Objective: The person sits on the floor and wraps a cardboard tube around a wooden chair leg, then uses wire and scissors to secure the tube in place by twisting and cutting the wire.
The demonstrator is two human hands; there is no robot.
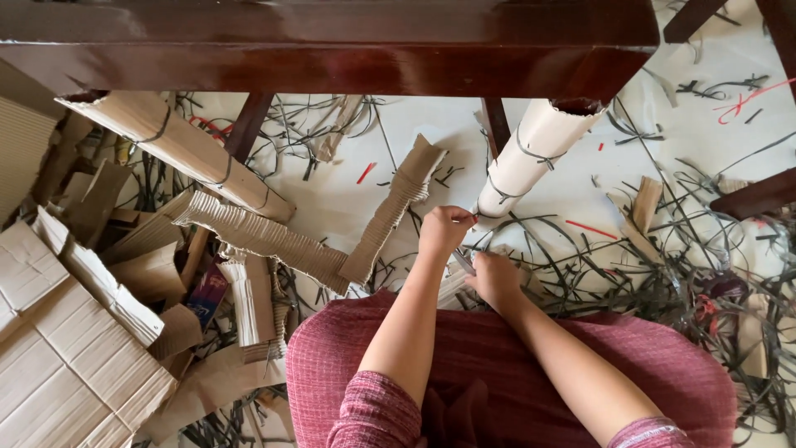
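The left hand [444,228] is pinching a dark strap [497,195] at the lower end of the paper-wrapped furniture leg [531,158]. The right hand [495,278] is curling around a thin grey tool [462,262] just below. Corrugated cardboard strips [265,236] and loose black straps [663,257] are littering the floor around them.

Soft, even daylight filled the scene, brightest on the pale floor [414,124] at upper right, which looked nearly washed out. The glossy dark red wooden furniture frame [332,41] carried long pale streaks of glare. Shadows were faint and diffuse. Focus was fairly sharp at centre; the stacked brown corrugated cardboard sheets [58,357] stretched and softened toward the left edge.
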